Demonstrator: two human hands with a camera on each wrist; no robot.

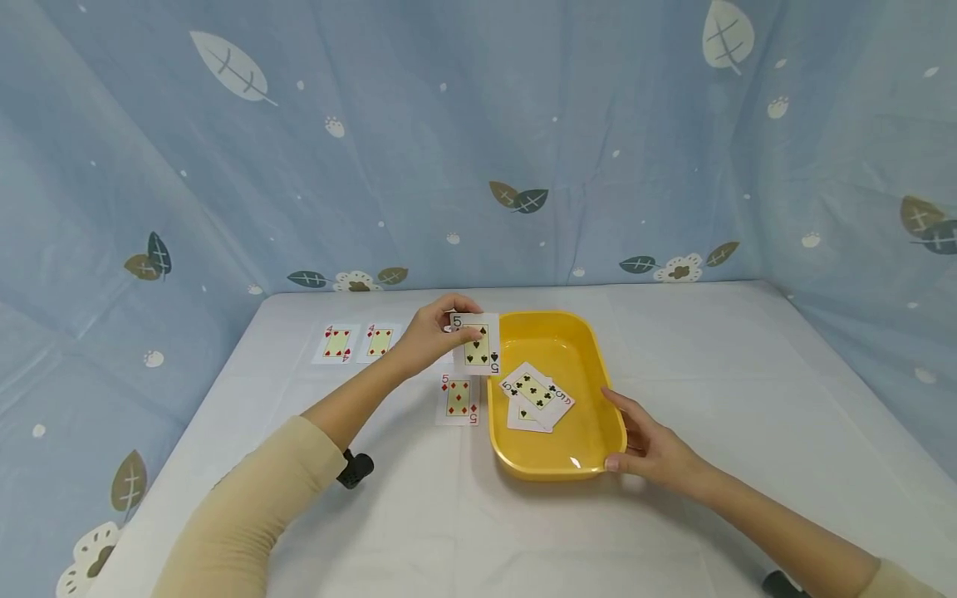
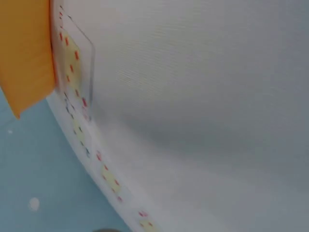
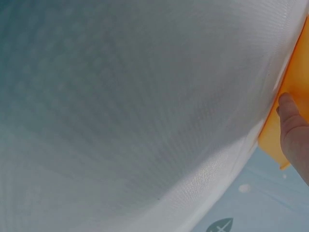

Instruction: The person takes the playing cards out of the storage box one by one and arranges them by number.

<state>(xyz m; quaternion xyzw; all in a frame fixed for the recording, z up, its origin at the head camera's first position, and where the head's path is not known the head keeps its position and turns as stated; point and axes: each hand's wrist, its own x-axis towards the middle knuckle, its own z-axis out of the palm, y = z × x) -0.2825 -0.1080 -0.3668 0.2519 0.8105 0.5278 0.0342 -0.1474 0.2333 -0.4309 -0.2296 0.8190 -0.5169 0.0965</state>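
Observation:
My left hand [image 1: 434, 339] pinches a five of spades [image 1: 476, 357] upright, thumb across its face, at the left rim of a yellow plastic basin [image 1: 557, 453]. My right hand [image 1: 658, 444] holds the basin's right side, thumb and a fingertip at the rim; the right wrist view shows a finger [image 3: 289, 113] against the outer wall. Inside the basin, a five of clubs [image 1: 532, 389] overlaps other cards, one a partly covered spade [image 1: 523, 419]. A five of diamonds [image 1: 458, 400] lies face up on the table just left of the basin.
A four of hearts [image 1: 337, 344] and a four of diamonds [image 1: 378, 340] lie in a row at the back left, with another card mostly hidden behind the left hand. White cloth covers the table [image 1: 404, 515]; a blue leaf-patterned curtain [image 1: 419, 149] hangs behind.

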